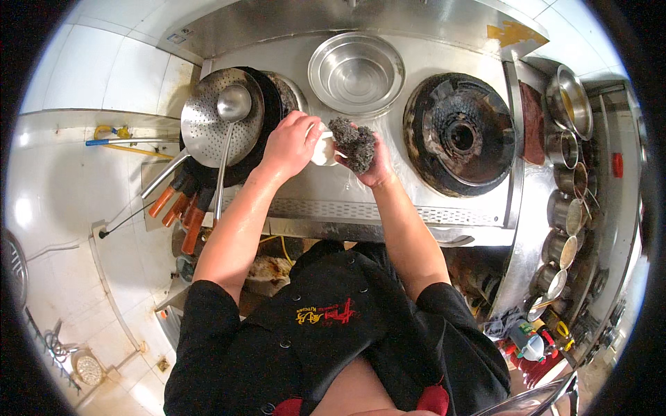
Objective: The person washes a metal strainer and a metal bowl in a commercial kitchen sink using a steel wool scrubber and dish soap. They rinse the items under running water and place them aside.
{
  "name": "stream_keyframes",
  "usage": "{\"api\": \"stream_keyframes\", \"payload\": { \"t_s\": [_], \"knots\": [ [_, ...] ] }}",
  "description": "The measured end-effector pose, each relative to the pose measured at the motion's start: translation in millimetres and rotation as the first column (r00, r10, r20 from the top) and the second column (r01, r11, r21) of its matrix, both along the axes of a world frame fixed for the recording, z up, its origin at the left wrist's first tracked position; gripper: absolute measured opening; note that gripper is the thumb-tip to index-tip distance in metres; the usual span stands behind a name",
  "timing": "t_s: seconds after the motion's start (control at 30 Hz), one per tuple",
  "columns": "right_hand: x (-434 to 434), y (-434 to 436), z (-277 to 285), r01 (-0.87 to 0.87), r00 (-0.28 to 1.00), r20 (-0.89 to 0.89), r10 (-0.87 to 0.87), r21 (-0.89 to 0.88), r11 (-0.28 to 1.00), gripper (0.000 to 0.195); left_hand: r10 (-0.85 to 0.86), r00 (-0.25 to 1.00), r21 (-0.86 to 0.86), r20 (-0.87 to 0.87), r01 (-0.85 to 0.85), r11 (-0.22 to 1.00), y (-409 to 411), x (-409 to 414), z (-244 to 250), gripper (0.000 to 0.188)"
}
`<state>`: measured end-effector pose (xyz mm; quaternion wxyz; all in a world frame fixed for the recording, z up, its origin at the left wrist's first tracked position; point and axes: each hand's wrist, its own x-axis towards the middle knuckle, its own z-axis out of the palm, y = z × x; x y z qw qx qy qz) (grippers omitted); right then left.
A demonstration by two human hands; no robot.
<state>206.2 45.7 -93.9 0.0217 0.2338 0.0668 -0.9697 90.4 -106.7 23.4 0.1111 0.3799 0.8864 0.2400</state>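
Observation:
Both of my hands meet above the steel stove top, below a round stainless steel basin [356,73]. My right hand [382,162] grips a dark, tangled steel wool scourer [357,145]. Between the hands is a white item [323,152], perhaps a small container; fingers cover part of it. My left hand [291,143] curls over its left side, with the fingertips partly hidden. Wet streaks show on the steel stove top [349,200] under the scourer.
Left of my hands, a perforated strainer [200,122] and a steel ladle [234,104] rest on black woks [268,99] with wooden handles [174,208]. To the right sits a blackened burner ring [463,135]. Several metal pots [564,213] line the right-hand counter, with bottles [526,339] nearer me.

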Motion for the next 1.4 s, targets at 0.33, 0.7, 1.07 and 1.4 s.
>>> {"api": "stream_keyframes", "payload": {
  "t_s": [0.33, 0.7, 1.07, 1.4],
  "knots": [
    [13.5, 18.3, 50.9, 0.093, 0.992, 0.023, -0.125, 0.546, 0.833, 0.056, -0.094, 0.968, 0.218, -0.235, 0.147, 0.965, 23.3, 47.1, 23.0, 0.054],
    [52.7, 41.8, 104.0, 0.034, 0.999, -0.018, -0.044, 0.915, 0.402, 0.049, -0.021, 0.813, 0.311, 0.581, -0.199, 0.929, 46.7, 63.4, 24.6, 0.047],
    [75.5, 40.6, 94.1, 0.027, 0.990, 0.073, -0.118, 0.734, 0.679, 0.043, -0.060, 0.811, 0.349, 0.581, -0.182, 0.919, 47.8, 82.9, 1.0, 0.028],
    [100.4, 49.3, 97.8, -0.110, 0.994, 0.096, 0.054, 0.861, 0.497, 0.028, -0.308, 0.190, 0.349, 0.932, -0.701, 0.622, 52.3, 91.9, 0.1, 0.027]
  ]
}}
